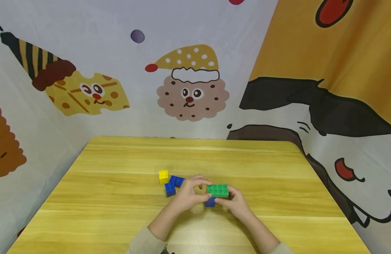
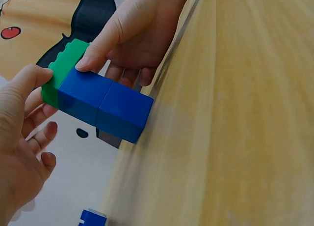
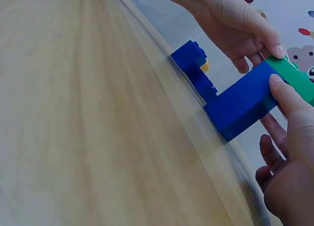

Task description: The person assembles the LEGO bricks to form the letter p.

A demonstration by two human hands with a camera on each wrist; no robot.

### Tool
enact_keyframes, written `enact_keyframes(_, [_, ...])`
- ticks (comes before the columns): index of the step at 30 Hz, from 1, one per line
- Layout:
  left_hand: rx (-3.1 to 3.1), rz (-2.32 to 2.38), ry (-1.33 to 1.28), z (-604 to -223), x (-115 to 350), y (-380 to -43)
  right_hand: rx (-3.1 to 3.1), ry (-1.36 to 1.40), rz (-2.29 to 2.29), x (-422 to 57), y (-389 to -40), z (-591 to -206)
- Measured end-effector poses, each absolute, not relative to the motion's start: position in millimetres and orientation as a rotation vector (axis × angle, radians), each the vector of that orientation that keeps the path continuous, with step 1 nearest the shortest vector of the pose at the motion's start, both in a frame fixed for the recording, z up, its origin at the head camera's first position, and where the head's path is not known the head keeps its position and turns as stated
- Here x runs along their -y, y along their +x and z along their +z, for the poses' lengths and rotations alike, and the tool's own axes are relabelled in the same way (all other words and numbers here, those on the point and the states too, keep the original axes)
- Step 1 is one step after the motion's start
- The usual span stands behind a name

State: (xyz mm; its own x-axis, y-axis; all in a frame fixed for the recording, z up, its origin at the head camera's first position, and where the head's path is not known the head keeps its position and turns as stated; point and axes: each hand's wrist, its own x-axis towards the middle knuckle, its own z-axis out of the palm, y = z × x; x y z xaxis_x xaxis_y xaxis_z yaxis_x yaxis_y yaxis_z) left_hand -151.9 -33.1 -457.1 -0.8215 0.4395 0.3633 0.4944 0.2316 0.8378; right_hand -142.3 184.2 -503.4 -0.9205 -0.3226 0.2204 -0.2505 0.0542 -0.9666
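Observation:
A green building brick, studs up, sits on top of an upper blue brick, which rests on a lower blue brick. My left hand pinches the green brick by its left end between thumb and fingers. From the other side, my right hand holds the stack, its thumb pressed on the upper blue brick just below the green one. The right fingers lie behind the stack, partly hidden. In the right wrist view the stack's lower end is right at the tabletop.
Left of my left hand lie two loose blue bricks, one against the other, with a small yellow brick just behind them. The wooden table ends at a patterned cloth behind it.

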Motion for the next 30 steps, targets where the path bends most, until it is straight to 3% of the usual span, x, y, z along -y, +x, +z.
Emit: enact_keyframes(30, [2.482,-1.646,-0.848,-457.7,35.1,-146.4,-2.229,-0.595,-2.028,-183.9,-140.8,-503.1])
